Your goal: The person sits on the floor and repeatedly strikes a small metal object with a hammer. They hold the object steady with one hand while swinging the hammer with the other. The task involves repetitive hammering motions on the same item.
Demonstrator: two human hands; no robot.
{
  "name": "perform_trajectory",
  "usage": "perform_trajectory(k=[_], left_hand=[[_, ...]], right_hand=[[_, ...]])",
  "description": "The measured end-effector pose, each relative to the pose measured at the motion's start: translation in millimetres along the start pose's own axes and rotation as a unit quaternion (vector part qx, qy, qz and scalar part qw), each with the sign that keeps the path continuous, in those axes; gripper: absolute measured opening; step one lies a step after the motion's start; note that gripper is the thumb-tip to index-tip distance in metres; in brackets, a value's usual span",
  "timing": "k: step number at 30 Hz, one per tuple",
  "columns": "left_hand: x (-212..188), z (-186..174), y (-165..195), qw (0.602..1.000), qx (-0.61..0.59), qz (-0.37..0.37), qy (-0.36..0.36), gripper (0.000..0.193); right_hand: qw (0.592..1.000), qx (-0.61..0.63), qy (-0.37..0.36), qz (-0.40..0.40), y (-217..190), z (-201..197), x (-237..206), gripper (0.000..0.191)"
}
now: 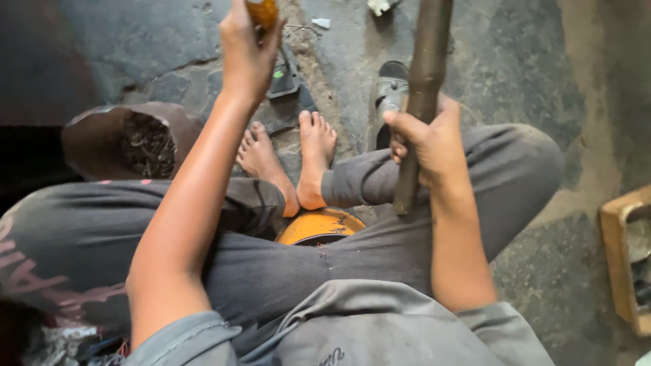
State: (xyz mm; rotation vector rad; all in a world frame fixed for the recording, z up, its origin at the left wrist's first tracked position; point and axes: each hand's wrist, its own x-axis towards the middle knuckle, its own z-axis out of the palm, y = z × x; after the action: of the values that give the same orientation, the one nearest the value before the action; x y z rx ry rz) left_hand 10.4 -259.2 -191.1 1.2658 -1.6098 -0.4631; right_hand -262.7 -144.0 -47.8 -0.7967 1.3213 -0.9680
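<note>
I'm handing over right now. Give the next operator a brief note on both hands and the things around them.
Left hand: raised, closed on an orange-brown handle; its far end is out of frame.
Right hand: gripping a dark rod, upright over the right thigh.
Person sits on the stone floor, feet bare.
Orange round object under the knees; container of metal scraps at left.
Done or left: cannot tell.

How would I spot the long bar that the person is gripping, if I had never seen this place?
Start at the person's grey-trousered knee on the right. The right hand is closed just above it, and the bar runs through that fist, from the picture's top edge down to the thigh. It is a long, dull brown, rusty-looking rod, far longer and darker than the short orange-topped object in the left hand.
</note>
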Motion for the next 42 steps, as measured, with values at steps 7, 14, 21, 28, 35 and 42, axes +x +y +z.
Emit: perform_trajectory(k=[7,14,21,28,35,42], left_hand=[[2,2,-5,1.0,0.009,-0.004,-0.01,0.022],[3,-1,0,1.0,0.008,0.012,-0.001,0.022],[2,-3,4,0.999,0.032,-0.027,-0.007,0.027],[-1,2,7,0.999,0.01,0.036,0.018,0.027],[-4,8,-3,0.999,0.0,0.047,0.008,0.025],[-5,8,-7,0.999,-0.033,0.036,0.005,0.019]], right_hand=[[0.999,-0.036,-0.009,-0.01,2,0,4,0.023],[0.998,-0.051,-0.007,-0.024,10,-4,6,0.024],[0.999,-0.049,-0.014,-0.013,11,-5,8,0.024],[0.998,-0.065,-0.01,-0.005,10,-1,8,0.023],[0.997,-0.068,-0.019,-0.008,13,-2,7,0.023],[0.995,-0.096,-0.026,-0.005,16,-3,9,0.021]])
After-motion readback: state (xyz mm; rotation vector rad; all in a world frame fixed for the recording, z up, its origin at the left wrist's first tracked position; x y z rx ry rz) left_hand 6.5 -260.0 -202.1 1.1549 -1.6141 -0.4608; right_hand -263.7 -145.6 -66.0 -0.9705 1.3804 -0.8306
